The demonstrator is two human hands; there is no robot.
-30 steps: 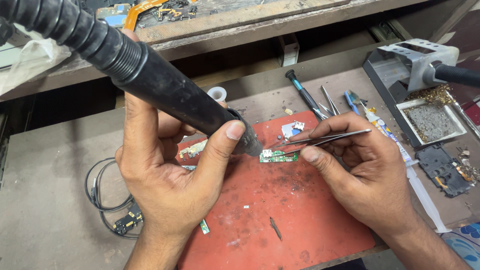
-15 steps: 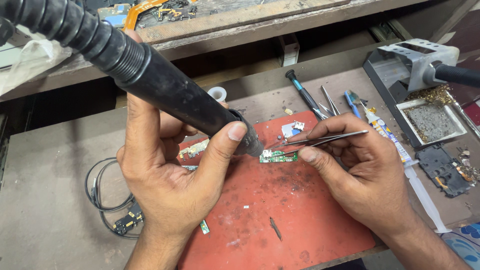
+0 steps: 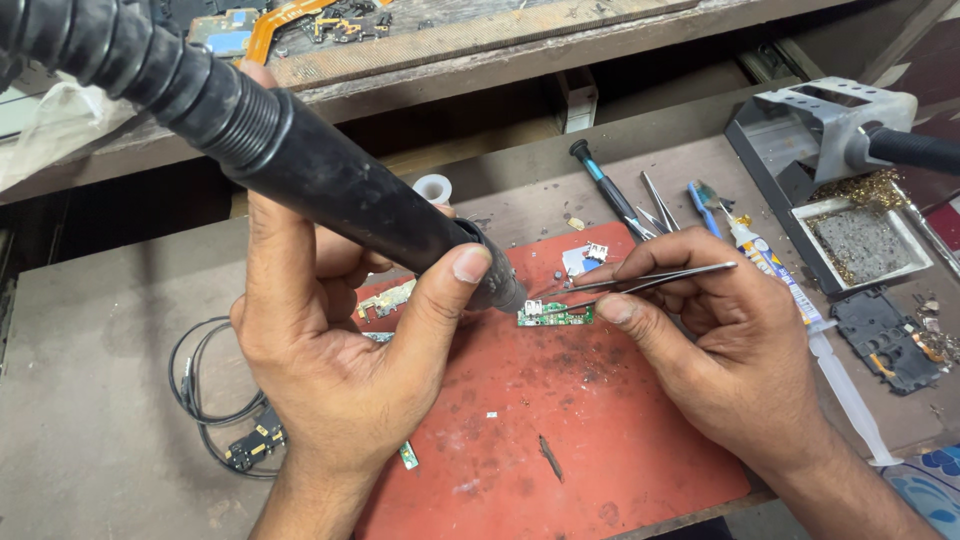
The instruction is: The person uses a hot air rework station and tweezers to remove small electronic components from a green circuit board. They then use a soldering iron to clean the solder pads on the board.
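the small green circuit board (image 3: 554,315) lay on the red mat (image 3: 600,430), between both hands. the left hand (image 3: 340,350) gripped the black hot-air wand (image 3: 330,190), nozzle just over it. the right hand (image 3: 730,350) pinched tweezers (image 3: 650,280) shut, tips at the board.

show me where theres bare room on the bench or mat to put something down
Free: the grey bench top left of the coiled black cable, and the red mat's near part between the two wrists. Crowded: around the small green circuit board under both hands, and the right side with the screwdriver and tweezers and the black soldering stand.
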